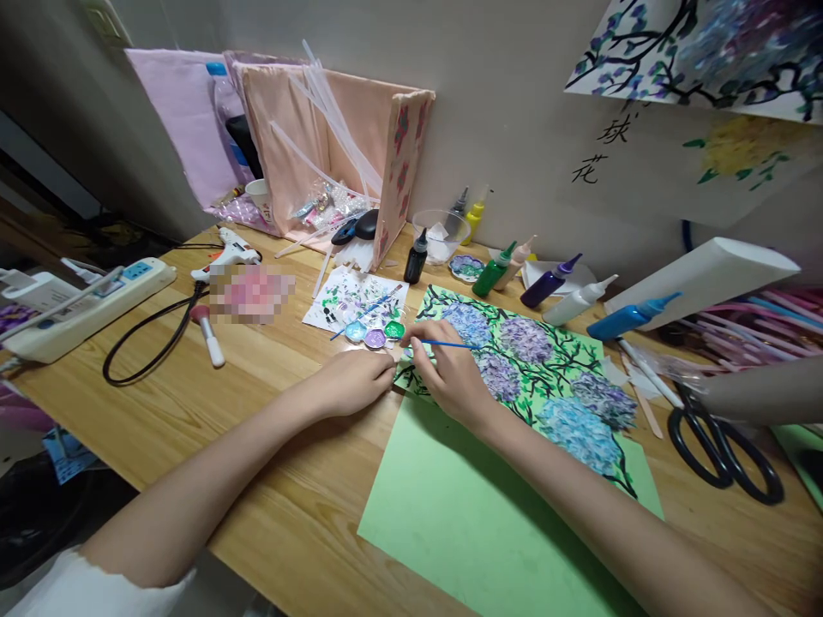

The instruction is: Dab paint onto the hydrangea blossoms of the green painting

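My right hand [450,370] rests on a green sheet [463,506] painted with purple and blue flower clusters [527,343] and black branches. Its fingers pinch a thin blue paintbrush [450,344], whose tip sits at the sheet's upper left corner. My left hand [357,381] lies on the wooden table just left of the sheet, fingers curled under, touching the paper's edge. Small round paint pots [375,332] in blue, purple and green stand right above both hands, next to a paint-smeared white paper [353,300].
Paint bottles [553,281] lie in a row behind the sheet. Black scissors [723,450] lie at the right, by another person's arm [759,396]. A glue gun [228,254], a power strip [90,300] and a black cable [151,338] are at the left. A pink fabric box [340,154] stands against the wall.
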Demonstrator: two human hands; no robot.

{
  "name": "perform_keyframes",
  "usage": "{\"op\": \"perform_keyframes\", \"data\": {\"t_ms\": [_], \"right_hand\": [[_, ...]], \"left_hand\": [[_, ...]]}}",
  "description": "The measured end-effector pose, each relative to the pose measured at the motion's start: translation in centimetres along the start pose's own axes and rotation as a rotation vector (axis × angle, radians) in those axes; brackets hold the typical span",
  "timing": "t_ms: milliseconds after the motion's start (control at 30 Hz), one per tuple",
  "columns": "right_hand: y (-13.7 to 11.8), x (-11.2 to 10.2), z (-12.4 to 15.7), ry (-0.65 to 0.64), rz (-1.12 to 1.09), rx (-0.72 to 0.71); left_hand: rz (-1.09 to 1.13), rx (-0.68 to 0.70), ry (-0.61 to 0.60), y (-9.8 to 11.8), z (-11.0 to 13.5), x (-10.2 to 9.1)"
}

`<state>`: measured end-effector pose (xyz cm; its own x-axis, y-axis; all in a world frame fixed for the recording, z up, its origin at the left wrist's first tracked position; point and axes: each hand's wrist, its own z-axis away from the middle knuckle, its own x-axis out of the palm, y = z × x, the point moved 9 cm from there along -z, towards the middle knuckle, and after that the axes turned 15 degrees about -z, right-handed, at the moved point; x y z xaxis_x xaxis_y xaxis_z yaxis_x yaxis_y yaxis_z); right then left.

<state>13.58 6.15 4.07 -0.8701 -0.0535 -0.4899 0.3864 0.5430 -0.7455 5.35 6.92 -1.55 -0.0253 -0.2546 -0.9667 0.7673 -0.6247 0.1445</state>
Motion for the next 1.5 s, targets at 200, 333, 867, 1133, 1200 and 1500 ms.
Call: {"op": "perform_keyframes", "data": {"t_ms": [200,333,867,1133,1200,1500], "right_hand": [[-0.4,-3.9,3.6,0.169,-0.036,-0.027],[-0.1,-4.4,6.4,0.167,-0.007,-0.084],[0.4,-3.5,6.8,0.12,0.028,-0.087],[0.3,-3.6,6.9,0.117,0.015,-0.095],[0.3,-3.5,6.9,0.109,0.014,-0.095],[0.4,-3.4,6.8,0.096,0.008,-0.09]], "left_hand": [[0.012,0.0,-0.007,0.1,0.0,-0.2],[0.016,0.01,-0.005,0.0,-0.1,-0.1],[0.039,-0.016,-0.062,0.1,-0.1,-0.1],[0.037,-0.008,-0.05,0.1,-0.2,0.0],[0.036,-0.005,-0.048,0.1,-0.2,0.0],[0.028,-0.001,-0.043,0.1,-0.2,-0.2]]}}
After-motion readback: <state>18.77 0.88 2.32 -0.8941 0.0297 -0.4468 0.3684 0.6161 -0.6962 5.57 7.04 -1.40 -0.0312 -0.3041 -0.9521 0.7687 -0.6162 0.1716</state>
